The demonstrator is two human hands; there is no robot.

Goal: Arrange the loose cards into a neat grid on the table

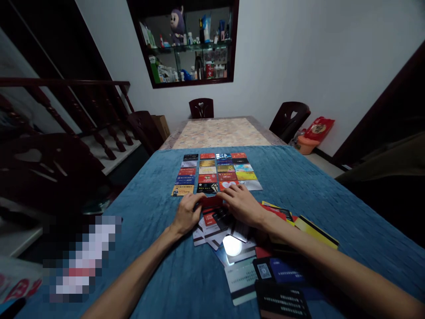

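Observation:
Between my hands, a red card is gripped at its two ends, tilted up just below the laid-out cards. My left hand pinches its left end. At the right end the fingers of my right hand are closed, and they partly hide the edge. Beyond them, several cards lie in four columns, overlapping down each column, among them a black card and a yellow card. Under and below my hands spreads a loose pile, with a white striped card and a yellow striped card. My right forearm covers part of this pile.
A blue cloth covers the near part of the table, and a patterned top shows beyond. Dark chairs stand around it. At left is a wooden railing; a blurred patch lies near the table's left edge.

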